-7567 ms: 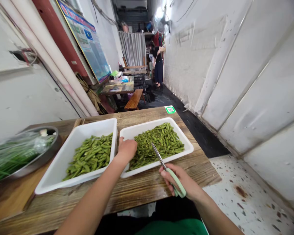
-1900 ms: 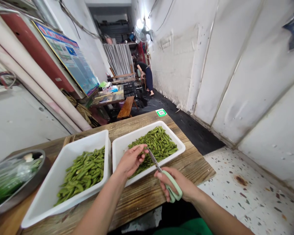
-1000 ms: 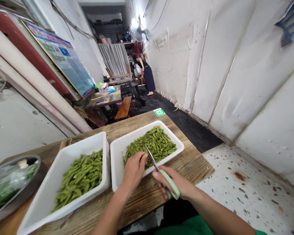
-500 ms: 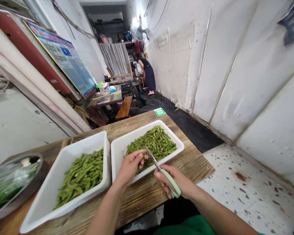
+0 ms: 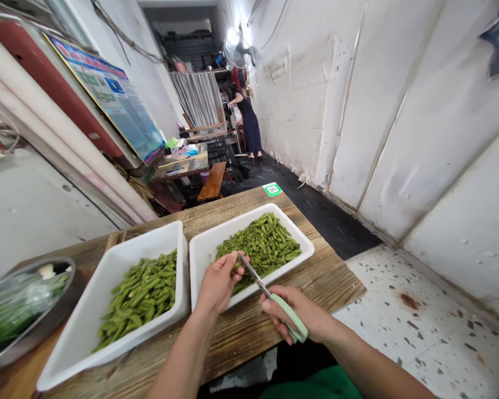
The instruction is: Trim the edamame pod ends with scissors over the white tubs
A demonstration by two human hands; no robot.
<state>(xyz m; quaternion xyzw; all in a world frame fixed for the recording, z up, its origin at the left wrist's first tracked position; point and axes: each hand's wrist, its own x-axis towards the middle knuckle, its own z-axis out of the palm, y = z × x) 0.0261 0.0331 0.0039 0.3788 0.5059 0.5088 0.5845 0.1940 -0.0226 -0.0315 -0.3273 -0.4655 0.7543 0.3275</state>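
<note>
My right hand (image 5: pixel 289 313) grips a pair of scissors (image 5: pixel 289 317) with pale green handles, the blades pointing up and left. Over the near left part of the right white tray (image 5: pixel 307 250), my left hand (image 5: pixel 220 280) is closed in a pinch on a green soybean pod (image 5: pixel 237 266), mostly covered by the fingers. The blade tips are right beside those fingertips. Many green pods (image 5: pixel 270 244) lie heaped in this tray. More pods (image 5: pixel 143 293) fill part of the left white tray (image 5: pixel 72 346), beside my left forearm.
Both trays stand on a wooden table (image 5: pixel 328 277). A metal bowl (image 5: pixel 62 310) with bagged greens is at the left. Behind are a wooden bench (image 5: pixel 213 182), a cluttered table (image 5: pixel 183 168) and a person (image 5: pixel 249 124) bending over. White wall panels (image 5: pixel 382 111) run along the right.
My left hand has shifted slightly, and the scissor tips have moved left and down to its fingertips. The person in the background has changed posture, with an arm raised.
</note>
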